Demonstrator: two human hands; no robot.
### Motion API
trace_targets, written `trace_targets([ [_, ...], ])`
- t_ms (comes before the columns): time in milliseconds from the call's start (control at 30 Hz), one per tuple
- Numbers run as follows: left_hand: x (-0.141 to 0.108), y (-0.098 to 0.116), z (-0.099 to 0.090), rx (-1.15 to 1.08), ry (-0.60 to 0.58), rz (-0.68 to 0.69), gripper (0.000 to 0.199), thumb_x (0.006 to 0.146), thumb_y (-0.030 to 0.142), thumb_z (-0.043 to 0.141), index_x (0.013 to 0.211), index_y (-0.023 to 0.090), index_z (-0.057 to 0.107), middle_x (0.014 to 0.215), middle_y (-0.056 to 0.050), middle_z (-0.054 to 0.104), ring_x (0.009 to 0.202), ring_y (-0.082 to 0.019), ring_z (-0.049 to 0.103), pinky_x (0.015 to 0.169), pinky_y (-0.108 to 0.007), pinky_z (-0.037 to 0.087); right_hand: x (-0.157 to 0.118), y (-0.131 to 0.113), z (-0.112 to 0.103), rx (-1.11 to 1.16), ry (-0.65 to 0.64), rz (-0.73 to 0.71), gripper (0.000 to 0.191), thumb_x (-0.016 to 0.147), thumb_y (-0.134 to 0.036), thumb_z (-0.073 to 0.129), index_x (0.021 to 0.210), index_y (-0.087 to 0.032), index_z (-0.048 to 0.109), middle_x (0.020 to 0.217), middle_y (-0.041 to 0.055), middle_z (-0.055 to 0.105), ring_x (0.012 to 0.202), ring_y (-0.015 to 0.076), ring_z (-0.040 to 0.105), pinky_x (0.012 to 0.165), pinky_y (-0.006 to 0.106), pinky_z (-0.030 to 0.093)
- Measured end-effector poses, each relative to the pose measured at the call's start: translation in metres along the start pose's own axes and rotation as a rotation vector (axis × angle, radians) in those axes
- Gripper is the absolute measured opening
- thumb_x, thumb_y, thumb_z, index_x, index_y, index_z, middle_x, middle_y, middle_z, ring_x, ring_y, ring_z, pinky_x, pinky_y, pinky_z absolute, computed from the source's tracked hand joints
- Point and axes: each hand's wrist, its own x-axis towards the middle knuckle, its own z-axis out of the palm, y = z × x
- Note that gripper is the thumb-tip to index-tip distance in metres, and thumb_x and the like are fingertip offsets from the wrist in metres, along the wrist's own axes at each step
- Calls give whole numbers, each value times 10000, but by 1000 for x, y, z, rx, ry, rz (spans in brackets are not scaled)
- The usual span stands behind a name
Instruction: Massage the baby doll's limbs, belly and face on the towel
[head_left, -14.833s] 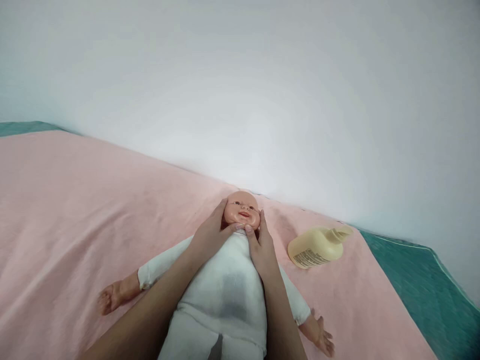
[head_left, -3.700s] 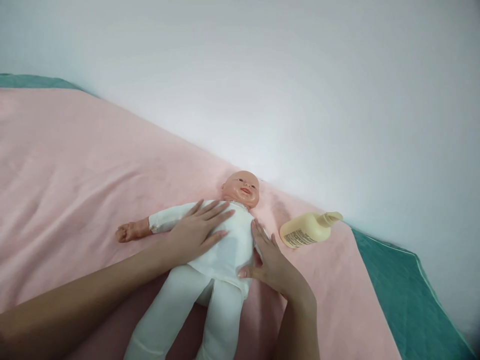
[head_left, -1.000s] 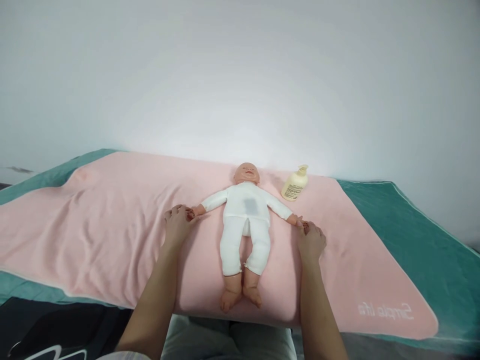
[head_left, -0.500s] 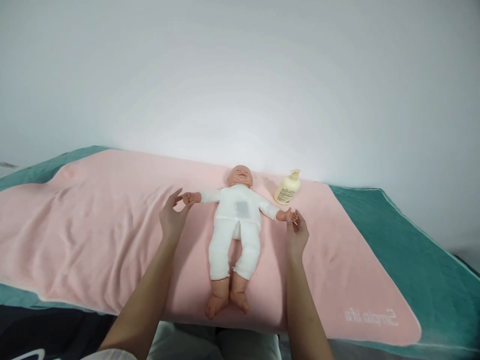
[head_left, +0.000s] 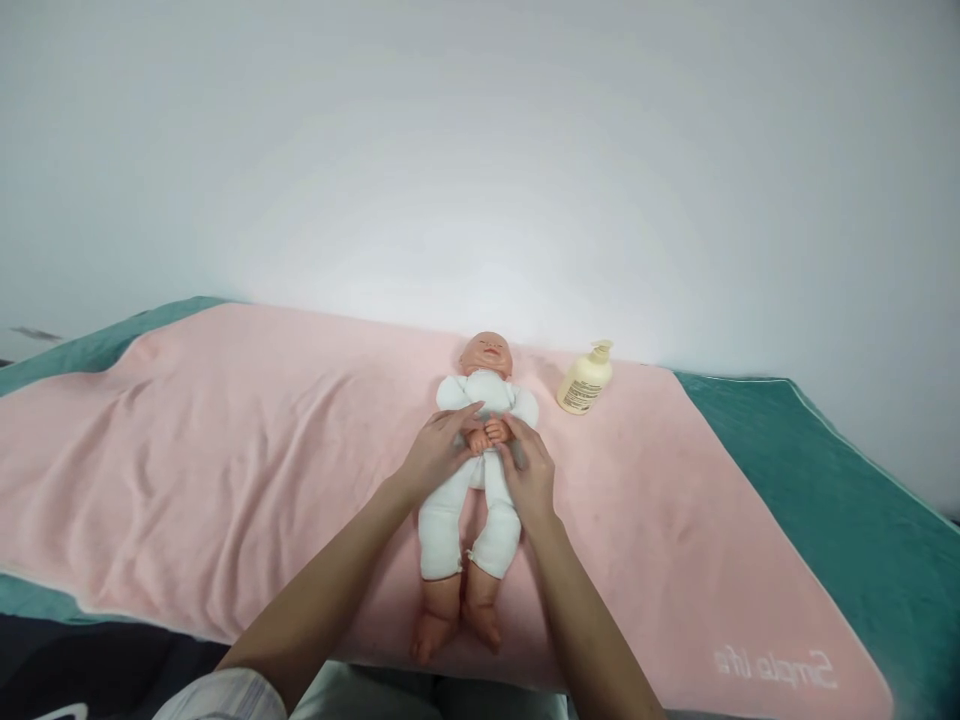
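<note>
A baby doll (head_left: 487, 390) in a white suit lies on its back, head away from me and bare feet toward me. My left hand (head_left: 437, 455) is closed around one of the doll's forearms, and my right hand (head_left: 531, 475) grips the other. Both doll arms are bent inward, so its small fists (head_left: 487, 434) meet over the belly. My fingers partly cover the doll's sleeves and the middle of its body.
Under the doll spreads a pink blanket (head_left: 645, 540), wrinkled on the left, over a green cloth (head_left: 840, 480). A cream pump bottle (head_left: 585, 380) stands right of the doll's head. Behind rises a pale wall (head_left: 480, 160).
Both my hands have moved inward, bringing the doll's arms from stretched out sideways to folded over its belly. The view has shifted slightly.
</note>
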Motion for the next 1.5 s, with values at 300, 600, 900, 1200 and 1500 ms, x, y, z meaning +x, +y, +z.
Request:
trace_targets([
  [300,-2,6,0,-66,23,-100,505,800,192,672,1283,233,530,1169,-55,692,1185,-209,586,1052,-418,409,-3,5,0,31,30,-9,361,910,-334,485,1224,-232,631,1238,70,644,1173,214,580,1044,431,456],
  [600,-19,-55,-31,-823,779,-564,440,808,402,683,1200,213,617,1311,-75,598,1245,-236,543,1041,-383,454,14,30,-30,367,571,390,515,825,-415,627,1241,-114,601,1278,135,613,1193,250,577,1052,426,437],
  [900,-30,-89,-32,-1173,996,-952,179,939,339,555,1000,196,644,1056,-106,685,1102,-197,629,912,-295,567,1,101,-48,649,671,741,520,803,-374,636,1242,-103,565,1377,144,534,1257,234,537,1064,369,456],
  [1200,-27,-73,-31,-1192,1014,-900,121,827,210,717,938,169,697,906,-44,695,903,-117,674,836,-194,544,3,96,-47,652,647,742,631,734,-389,723,1282,-140,535,1350,129,554,1234,230,554,1045,363,468],
  [1500,-14,-17,-7,-689,737,-539,328,694,273,802,1000,183,727,1056,-86,723,1026,-246,662,937,-401,514,10,35,-22,403,604,325,539,792,-328,688,1286,-166,546,1331,119,568,1213,234,555,1066,452,419],
])
